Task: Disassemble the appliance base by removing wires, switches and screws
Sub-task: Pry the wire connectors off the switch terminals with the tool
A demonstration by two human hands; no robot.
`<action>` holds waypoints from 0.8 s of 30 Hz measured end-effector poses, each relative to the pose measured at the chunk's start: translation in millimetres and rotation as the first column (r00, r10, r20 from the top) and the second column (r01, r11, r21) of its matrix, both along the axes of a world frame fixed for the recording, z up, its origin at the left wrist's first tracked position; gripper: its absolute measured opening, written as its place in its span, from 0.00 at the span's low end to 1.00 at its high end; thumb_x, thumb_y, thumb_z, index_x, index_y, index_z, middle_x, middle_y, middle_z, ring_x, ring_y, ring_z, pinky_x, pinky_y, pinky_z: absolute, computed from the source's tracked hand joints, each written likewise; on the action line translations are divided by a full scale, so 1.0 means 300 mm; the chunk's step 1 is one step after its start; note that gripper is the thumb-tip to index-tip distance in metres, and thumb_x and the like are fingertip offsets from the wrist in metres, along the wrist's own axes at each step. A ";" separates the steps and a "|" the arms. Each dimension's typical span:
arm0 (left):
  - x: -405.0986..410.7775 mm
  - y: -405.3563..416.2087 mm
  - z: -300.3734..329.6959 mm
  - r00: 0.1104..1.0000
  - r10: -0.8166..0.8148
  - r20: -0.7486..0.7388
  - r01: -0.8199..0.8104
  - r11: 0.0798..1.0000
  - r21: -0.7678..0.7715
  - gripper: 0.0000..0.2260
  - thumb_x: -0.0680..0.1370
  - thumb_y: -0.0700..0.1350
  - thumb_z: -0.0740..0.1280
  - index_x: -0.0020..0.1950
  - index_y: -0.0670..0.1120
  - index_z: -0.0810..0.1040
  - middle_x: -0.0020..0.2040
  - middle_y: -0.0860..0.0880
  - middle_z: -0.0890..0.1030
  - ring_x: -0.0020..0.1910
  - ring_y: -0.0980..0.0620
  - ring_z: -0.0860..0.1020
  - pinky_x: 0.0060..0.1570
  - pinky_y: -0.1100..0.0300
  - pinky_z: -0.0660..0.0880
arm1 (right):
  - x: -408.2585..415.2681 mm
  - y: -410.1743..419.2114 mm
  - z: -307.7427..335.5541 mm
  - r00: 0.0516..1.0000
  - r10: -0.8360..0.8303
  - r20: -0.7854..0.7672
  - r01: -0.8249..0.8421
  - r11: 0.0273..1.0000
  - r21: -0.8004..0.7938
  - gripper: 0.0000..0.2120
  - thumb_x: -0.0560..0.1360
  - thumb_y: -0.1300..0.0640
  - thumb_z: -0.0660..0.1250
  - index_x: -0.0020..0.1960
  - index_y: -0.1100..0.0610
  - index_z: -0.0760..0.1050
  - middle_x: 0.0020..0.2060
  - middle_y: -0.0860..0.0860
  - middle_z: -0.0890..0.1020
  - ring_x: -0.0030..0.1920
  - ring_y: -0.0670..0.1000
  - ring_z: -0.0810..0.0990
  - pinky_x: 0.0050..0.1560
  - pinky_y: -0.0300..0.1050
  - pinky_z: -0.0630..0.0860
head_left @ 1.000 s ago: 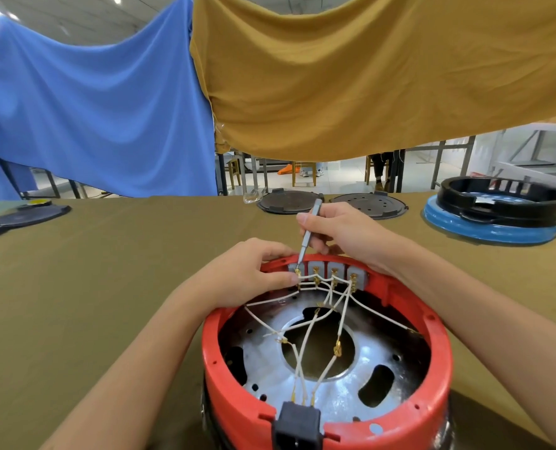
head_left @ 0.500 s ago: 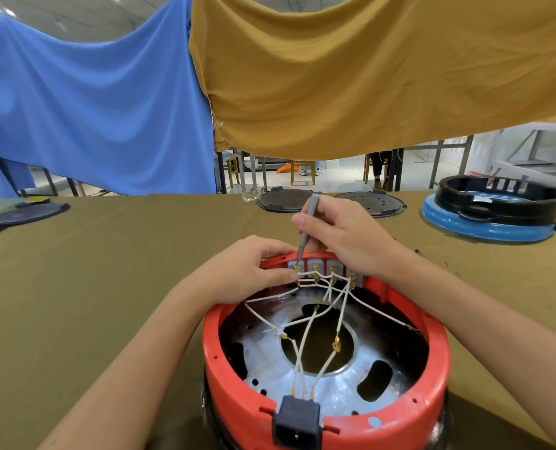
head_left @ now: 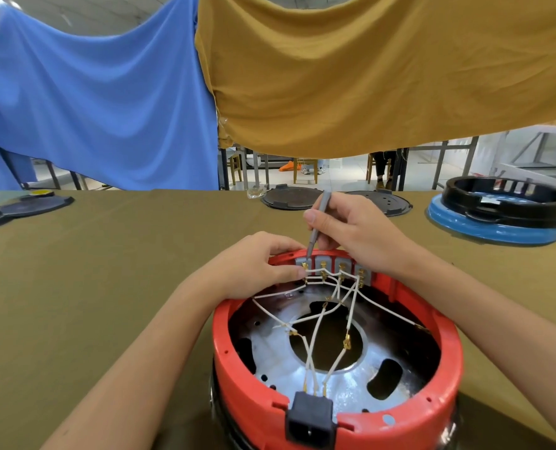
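1. The red base (head_left: 335, 368) sits open side up on the olive bench (head_left: 107, 271) in the lower centre of the frame, so its white wires (head_left: 319, 323) and the row of grey switches (head_left: 332, 264) on the far wall lie exposed from above.
2. The left hand (head_left: 254, 264) comes in from the lower left and rests on the far-left rim. Its fingers curl, and thumb and forefinger pinch a wire just beside the leftmost switch, probably to steady that wire while its terminal is worked.
3. The right hand (head_left: 354, 228) reaches in from the lower right, arched above the switches. Its grip is pressed together around a thin grey tool (head_left: 317, 225), held like a pen and tilted steeply, the tip down at the leftmost brass terminal.
4. Whether the tip is seated on a screw I cannot tell.
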State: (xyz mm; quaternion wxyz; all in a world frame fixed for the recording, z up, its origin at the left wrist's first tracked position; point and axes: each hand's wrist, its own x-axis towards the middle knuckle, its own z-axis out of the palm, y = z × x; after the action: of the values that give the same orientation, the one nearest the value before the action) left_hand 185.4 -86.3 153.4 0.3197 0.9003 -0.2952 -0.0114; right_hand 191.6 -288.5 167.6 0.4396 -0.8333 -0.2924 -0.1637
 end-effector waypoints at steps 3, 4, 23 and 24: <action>0.000 -0.002 0.003 1.000 0.005 0.012 -0.006 1.000 0.019 0.12 0.79 0.50 0.70 0.62 0.54 0.81 0.51 0.56 0.85 0.49 0.57 0.83 0.57 0.49 0.78 | 0.006 0.001 0.003 0.999 0.019 -0.041 -0.019 1.000 0.003 0.10 0.81 0.53 0.64 0.45 0.57 0.76 0.32 0.48 0.82 0.33 0.47 0.81 0.39 0.43 0.79; 0.000 -0.003 0.003 1.000 0.008 0.014 -0.008 1.000 0.022 0.12 0.79 0.50 0.70 0.62 0.54 0.81 0.51 0.56 0.85 0.49 0.57 0.83 0.57 0.49 0.78 | 0.011 0.000 0.004 0.997 0.030 -0.077 -0.028 0.999 0.020 0.10 0.82 0.53 0.64 0.45 0.57 0.76 0.31 0.47 0.81 0.33 0.46 0.81 0.40 0.44 0.79; 0.000 -0.002 0.000 1.000 0.008 0.016 -0.008 1.000 0.025 0.13 0.79 0.50 0.70 0.63 0.53 0.80 0.54 0.56 0.85 0.52 0.55 0.83 0.60 0.48 0.76 | 0.039 -0.009 -0.008 0.969 0.124 -0.215 -0.097 0.987 0.131 0.12 0.83 0.53 0.62 0.44 0.57 0.75 0.30 0.47 0.80 0.32 0.46 0.79 0.39 0.38 0.78; 0.000 -0.003 0.000 1.000 0.008 0.015 -0.009 1.000 0.024 0.13 0.79 0.50 0.70 0.64 0.53 0.80 0.54 0.56 0.85 0.53 0.56 0.83 0.60 0.48 0.76 | 0.038 -0.010 -0.008 0.969 0.126 -0.212 -0.100 0.987 0.127 0.11 0.83 0.53 0.62 0.44 0.56 0.75 0.30 0.47 0.80 0.33 0.46 0.80 0.39 0.37 0.78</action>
State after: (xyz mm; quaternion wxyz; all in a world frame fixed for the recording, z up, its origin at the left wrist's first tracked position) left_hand 185.3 -87.1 153.5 0.3065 0.9054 -0.2936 -0.0070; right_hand 203.1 -291.4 165.4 0.5252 -0.8015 -0.2791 -0.0619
